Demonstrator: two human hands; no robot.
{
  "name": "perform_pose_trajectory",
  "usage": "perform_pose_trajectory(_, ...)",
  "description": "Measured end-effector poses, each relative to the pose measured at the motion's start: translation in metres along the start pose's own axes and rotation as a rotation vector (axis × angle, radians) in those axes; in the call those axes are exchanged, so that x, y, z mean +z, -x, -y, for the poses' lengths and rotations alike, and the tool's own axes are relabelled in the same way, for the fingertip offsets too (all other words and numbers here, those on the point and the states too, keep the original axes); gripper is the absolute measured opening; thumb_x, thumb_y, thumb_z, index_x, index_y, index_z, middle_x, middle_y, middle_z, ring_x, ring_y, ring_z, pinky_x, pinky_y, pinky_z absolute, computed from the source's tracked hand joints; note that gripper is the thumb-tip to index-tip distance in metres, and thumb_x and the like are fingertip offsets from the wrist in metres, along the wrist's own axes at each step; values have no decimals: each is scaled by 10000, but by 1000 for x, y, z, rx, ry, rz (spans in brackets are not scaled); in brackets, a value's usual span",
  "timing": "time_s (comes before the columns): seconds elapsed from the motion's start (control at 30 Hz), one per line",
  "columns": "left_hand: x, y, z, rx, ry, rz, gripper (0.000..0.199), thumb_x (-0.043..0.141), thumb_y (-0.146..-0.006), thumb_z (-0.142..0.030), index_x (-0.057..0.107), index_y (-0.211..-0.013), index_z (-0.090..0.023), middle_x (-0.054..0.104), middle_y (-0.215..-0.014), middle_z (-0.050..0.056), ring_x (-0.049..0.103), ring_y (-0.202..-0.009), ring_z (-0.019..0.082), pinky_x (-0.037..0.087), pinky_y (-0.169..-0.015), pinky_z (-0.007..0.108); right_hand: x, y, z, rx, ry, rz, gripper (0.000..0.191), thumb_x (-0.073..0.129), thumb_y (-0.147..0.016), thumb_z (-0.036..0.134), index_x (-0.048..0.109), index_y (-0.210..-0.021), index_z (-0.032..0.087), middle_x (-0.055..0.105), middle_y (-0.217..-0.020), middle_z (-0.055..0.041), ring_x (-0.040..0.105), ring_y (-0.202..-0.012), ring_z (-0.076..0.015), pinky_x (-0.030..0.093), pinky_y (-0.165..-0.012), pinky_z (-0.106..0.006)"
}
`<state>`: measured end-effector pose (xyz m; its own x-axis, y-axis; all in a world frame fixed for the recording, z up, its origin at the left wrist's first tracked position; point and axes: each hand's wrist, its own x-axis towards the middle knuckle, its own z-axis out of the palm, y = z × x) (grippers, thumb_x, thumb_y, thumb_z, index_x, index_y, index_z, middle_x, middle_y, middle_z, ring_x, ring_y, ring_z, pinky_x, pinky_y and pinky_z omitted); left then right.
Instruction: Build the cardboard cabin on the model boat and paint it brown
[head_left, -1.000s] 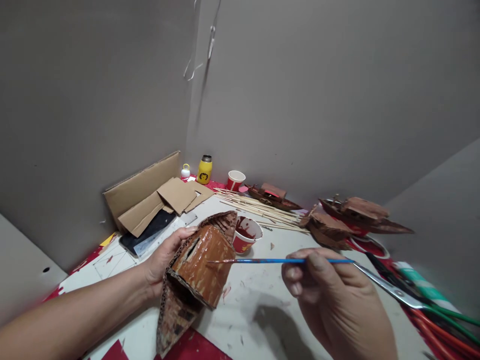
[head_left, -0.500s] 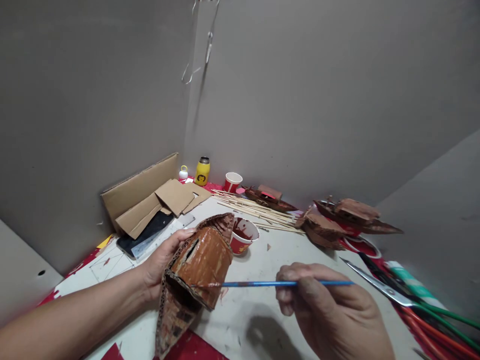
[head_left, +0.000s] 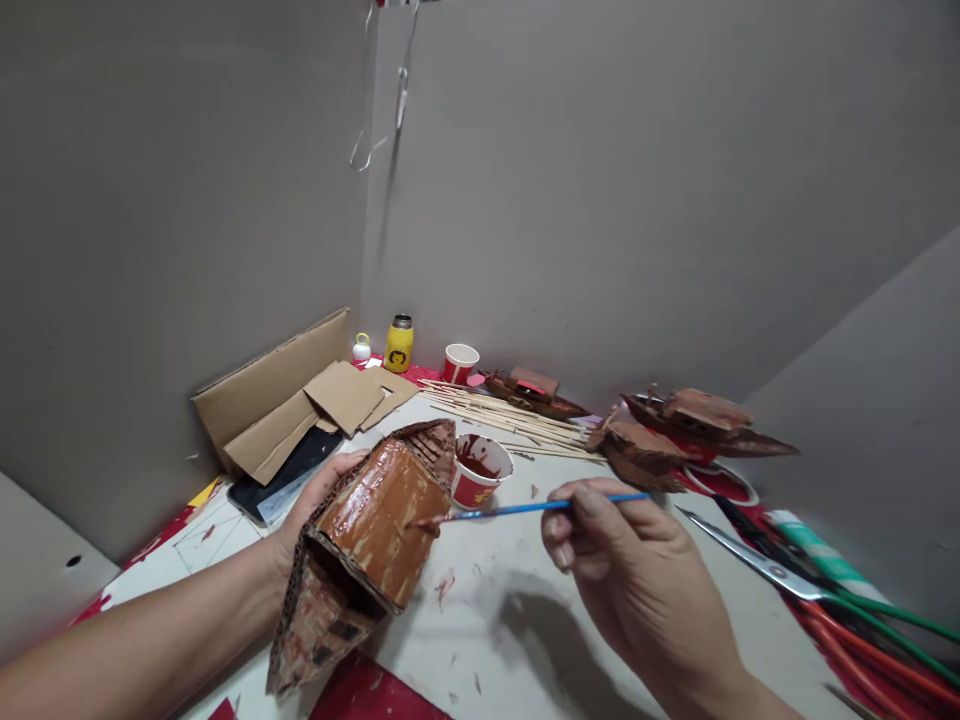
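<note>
A cardboard boat model (head_left: 382, 520) with a curved, brown-painted roof is gripped along its far left side by my left hand (head_left: 304, 515). Wet paint shines on the roof, and paler streaks show lower down. Between the thumb and fingers of my right hand (head_left: 622, 545) is a thin blue paintbrush (head_left: 517, 509). Its brown-coated tip touches the right part of the roof. Just behind the model stands a paper cup (head_left: 480, 482) with brown paint inside.
Wooden sticks (head_left: 510, 415), a red-and-white cup (head_left: 459, 364) and a yellow bottle (head_left: 399, 345) lie or stand at the back. Cardboard pieces (head_left: 345, 395) lean left over a phone (head_left: 281, 470). Brown boats (head_left: 705, 420) and scissors (head_left: 780, 575) are at the right.
The boat model has shifted left and turned, showing more of its roof. My right hand has moved up slightly, and the brush tip has gone from the roof's lower edge to its right part.
</note>
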<state>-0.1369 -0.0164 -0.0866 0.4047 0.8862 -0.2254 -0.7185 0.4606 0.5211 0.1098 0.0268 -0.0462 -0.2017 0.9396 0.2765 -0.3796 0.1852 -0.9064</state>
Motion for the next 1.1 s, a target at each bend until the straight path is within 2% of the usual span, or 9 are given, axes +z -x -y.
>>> perform_pose_trajectory(0.1,-3,-2,0,-8,-3,34,536,572,-846,-524,720,-1064,-57,814,-942,133,764,-808,247,546,-771,337,-1,-3,-2,-13,-21,-60,240,896,-714,428,792,-710,211,685,-591,-15,594,-468,-67,492,-441,-125)
perform_pose_trajectory(0.27,-7,-4,1,23,9,78,433,584,-853,-460,727,-1032,-92,814,-912,96,754,-805,233,521,-797,330,1,2,-5,91,-36,51,224,878,-742,416,796,-713,210,691,-568,-29,606,-454,-75,488,-434,-126)
perform_pose_trajectory(0.43,-8,-5,1,-15,-3,80,505,581,-835,-499,721,-1058,-68,808,-933,134,749,-828,266,524,-780,350,1,2,-3,15,-33,-25,227,887,-729,423,798,-712,215,696,-600,-21,596,-466,-65,490,-442,-122)
perform_pose_trajectory(0.6,-4,-5,-1,3,0,42,445,596,-834,-468,722,-1021,-85,815,-898,109,752,-776,232,537,-762,324,8,9,0,83,-13,72,216,877,-741,421,813,-721,216,701,-576,-41,605,-438,-86,492,-420,-143)
perform_pose_trajectory(0.77,6,1,2,-9,-12,-18,512,503,-912,-498,720,-1047,-55,813,-883,117,760,-764,221,537,-745,303,14,16,3,42,-38,68,181,866,-756,406,818,-737,233,715,-573,-45,607,-422,-94,502,-418,-157)
perform_pose_trajectory(0.9,9,3,3,11,-29,-77,482,537,-891,-469,721,-1038,-48,811,-874,121,752,-708,204,529,-707,279,12,18,3,-1,36,100,166,839,-791,408,830,-774,243,743,-612,-66,650,-460,-128,545,-435,-189)
perform_pose_trajectory(1.0,11,4,3,-3,-32,-72,502,502,-911,-476,722,-1068,-52,813,-893,108,758,-762,215,533,-747,291,11,17,4,-86,77,38,167,855,-773,412,831,-779,247,741,-608,-55,649,-465,-118,554,-455,-177)
perform_pose_trajectory(1.1,14,5,3,-4,-30,-76,490,483,-926,-475,728,-1036,-66,812,-878,99,751,-761,212,530,-749,292,12,20,5,-105,67,13,159,853,-775,411,830,-780,253,742,-607,-52,648,-460,-122,554,-445,-184)
